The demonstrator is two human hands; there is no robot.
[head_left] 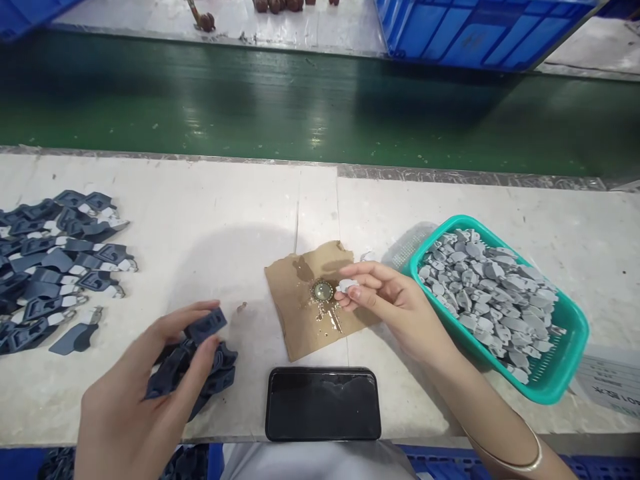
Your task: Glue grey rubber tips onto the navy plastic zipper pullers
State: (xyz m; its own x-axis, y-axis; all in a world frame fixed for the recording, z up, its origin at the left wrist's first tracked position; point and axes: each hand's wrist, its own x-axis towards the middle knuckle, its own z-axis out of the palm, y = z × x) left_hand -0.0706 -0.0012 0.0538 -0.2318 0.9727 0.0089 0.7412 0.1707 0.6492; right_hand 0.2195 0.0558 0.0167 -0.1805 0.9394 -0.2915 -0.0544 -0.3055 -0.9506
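Note:
Several dark blue-grey plastic parts [173, 365] are gathered at my left hand [145, 373]; its thumb and fingers close around one dark plastic part [207, 325], with more beneath the palm. My right hand [387, 293] pinches a small light-grey plastic piece [346, 286] between thumb and fingers. Just left of that piece, a small round cap [323, 291] with clear liquid sits on a torn piece of brown cardboard [283, 287]. Wet spots and drips mark the cardboard around it. Beside my right forearm, a green plastic basket [560, 387] holds many similar light-grey pieces [493, 287].
Dark parts joined with light pieces [55, 267] cover the table's left side. A black phone [323, 405] lies near the front edge. Beyond the white table [225, 200] runs a green conveyor belt [240, 100], with a blue crate [480, 33] behind it. Printed paper [607, 380] lies right.

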